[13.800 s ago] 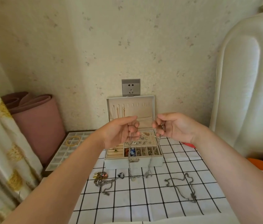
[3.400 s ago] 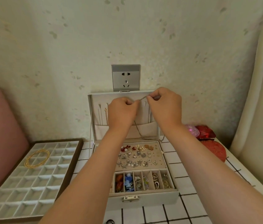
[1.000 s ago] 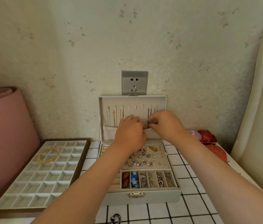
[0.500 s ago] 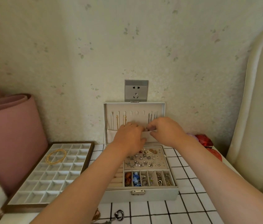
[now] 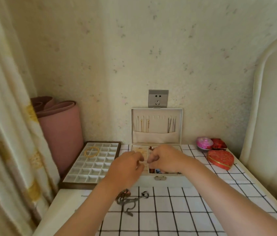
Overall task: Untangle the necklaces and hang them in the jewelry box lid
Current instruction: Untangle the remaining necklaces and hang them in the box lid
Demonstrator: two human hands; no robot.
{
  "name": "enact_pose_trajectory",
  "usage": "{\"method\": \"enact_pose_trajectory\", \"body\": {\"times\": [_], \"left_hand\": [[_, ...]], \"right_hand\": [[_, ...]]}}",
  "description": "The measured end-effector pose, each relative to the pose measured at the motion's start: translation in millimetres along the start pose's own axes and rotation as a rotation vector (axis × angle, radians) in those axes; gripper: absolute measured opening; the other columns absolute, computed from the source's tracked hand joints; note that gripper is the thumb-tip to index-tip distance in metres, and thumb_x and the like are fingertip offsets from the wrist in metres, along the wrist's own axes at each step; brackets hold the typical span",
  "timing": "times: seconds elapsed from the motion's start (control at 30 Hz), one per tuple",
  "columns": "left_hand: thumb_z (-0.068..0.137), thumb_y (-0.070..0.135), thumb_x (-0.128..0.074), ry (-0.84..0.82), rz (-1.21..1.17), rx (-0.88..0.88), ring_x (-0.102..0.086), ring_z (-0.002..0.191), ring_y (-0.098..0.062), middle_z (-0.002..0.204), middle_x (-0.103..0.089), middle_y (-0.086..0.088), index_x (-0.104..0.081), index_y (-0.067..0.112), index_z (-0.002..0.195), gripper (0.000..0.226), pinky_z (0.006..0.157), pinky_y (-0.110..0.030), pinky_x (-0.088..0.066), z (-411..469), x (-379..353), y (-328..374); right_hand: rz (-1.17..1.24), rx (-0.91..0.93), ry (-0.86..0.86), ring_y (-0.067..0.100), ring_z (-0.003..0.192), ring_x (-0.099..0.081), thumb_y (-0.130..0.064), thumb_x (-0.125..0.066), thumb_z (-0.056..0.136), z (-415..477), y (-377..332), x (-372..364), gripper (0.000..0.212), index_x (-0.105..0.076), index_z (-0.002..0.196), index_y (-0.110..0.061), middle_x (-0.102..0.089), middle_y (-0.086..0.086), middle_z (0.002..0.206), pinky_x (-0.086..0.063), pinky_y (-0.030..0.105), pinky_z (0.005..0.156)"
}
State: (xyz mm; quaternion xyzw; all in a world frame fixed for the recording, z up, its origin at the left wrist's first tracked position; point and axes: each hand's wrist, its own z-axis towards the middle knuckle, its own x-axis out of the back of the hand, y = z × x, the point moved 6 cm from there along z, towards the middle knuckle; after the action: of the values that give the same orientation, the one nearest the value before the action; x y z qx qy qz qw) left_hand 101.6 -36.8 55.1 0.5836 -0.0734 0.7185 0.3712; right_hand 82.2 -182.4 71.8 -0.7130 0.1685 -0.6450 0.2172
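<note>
Next, we think, come the tangled necklaces [image 5: 127, 200]: we should pinch one chain near its end and lift slowly, so the knots slip loose. That heap lies on the checked cloth [image 5: 194, 210], in front of the jewelry box [image 5: 177, 183], partly under our left arm. Our left hand [image 5: 127, 167] and right hand [image 5: 166, 159] hover over the box, fingers softly curled, holding nothing we see.

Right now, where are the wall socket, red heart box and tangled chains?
wall socket [image 5: 158, 98]: head view, front plate.
red heart box [image 5: 220, 158]: head view, lid.
tangled chains [image 5: 125, 200]: head view, knotted middle.
</note>
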Motion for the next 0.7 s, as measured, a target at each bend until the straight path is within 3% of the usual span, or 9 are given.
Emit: {"method": "enact_pose_trajectory", "body": {"times": [0.1,0.23,0.3,0.47,0.6,0.7], "left_hand": [[0.096,0.034,-0.053,-0.059,-0.023,0.050,-0.053,0.098,-0.006,0.102,-0.059,0.014,-0.059,0.030,0.117,0.022,0.083,-0.026,-0.048,-43,-5,-20],[0.096,0.031,-0.056,-0.123,-0.054,0.074,-0.053,0.096,-0.005,0.104,-0.059,0.013,-0.065,0.031,0.112,0.019,0.085,-0.024,-0.048,-71,-10,-33],[0.095,0.029,-0.056,-0.139,-0.052,0.048,-0.053,0.100,-0.006,0.105,-0.060,0.011,-0.067,0.031,0.112,0.020,0.086,-0.026,-0.049,-77,-11,-34],[0.093,0.027,-0.061,-0.241,0.008,-0.002,-0.049,0.108,-0.013,0.108,-0.059,0.004,-0.070,0.031,0.117,0.026,0.088,-0.030,-0.048,-89,-27,-37],[0.089,0.031,-0.066,-0.260,-0.035,0.047,-0.053,0.102,-0.011,0.104,-0.059,0.006,-0.071,0.031,0.113,0.025,0.085,-0.027,-0.049,-90,-32,-42],[0.083,0.031,-0.073,-0.258,-0.086,0.071,-0.055,0.096,-0.007,0.101,-0.062,0.009,-0.073,0.030,0.107,0.024,0.082,-0.024,-0.050,-88,-35,-40]], "right_hand": [[-0.040,-0.014,-0.126,0.013,0.066,-0.071,-0.027,-0.070,0.088,-16,-13,-37,0.013,-0.077,0.099,-0.024,-0.073,-0.009,0.091,-0.057,0.027,0.072],[-0.088,-0.001,-0.238,0.010,0.067,-0.068,-0.026,-0.068,0.089,-32,-24,-76,0.021,-0.074,0.110,-0.026,-0.069,-0.012,0.103,-0.057,0.026,0.071],[-0.160,0.028,-0.206,0.006,0.077,-0.061,-0.025,-0.065,0.092,-35,-26,-86,0.027,-0.070,0.119,-0.028,-0.067,-0.009,0.109,-0.051,0.023,0.075],[-0.336,0.143,-0.154,0.020,0.105,-0.058,-0.023,-0.057,0.097,-42,-30,-115,0.033,-0.064,0.128,-0.032,-0.056,-0.002,0.114,-0.048,0.032,0.085],[-0.401,0.181,-0.080,0.024,0.106,-0.057,-0.021,-0.054,0.098,-42,-24,-123,0.036,-0.061,0.131,-0.031,-0.053,0.002,0.118,-0.049,0.035,0.083],[-0.368,0.154,-0.014,0.021,0.105,-0.057,-0.024,-0.056,0.097,-45,-14,-117,0.028,-0.066,0.123,-0.028,-0.056,-0.002,0.114,-0.045,0.029,0.079]]}}
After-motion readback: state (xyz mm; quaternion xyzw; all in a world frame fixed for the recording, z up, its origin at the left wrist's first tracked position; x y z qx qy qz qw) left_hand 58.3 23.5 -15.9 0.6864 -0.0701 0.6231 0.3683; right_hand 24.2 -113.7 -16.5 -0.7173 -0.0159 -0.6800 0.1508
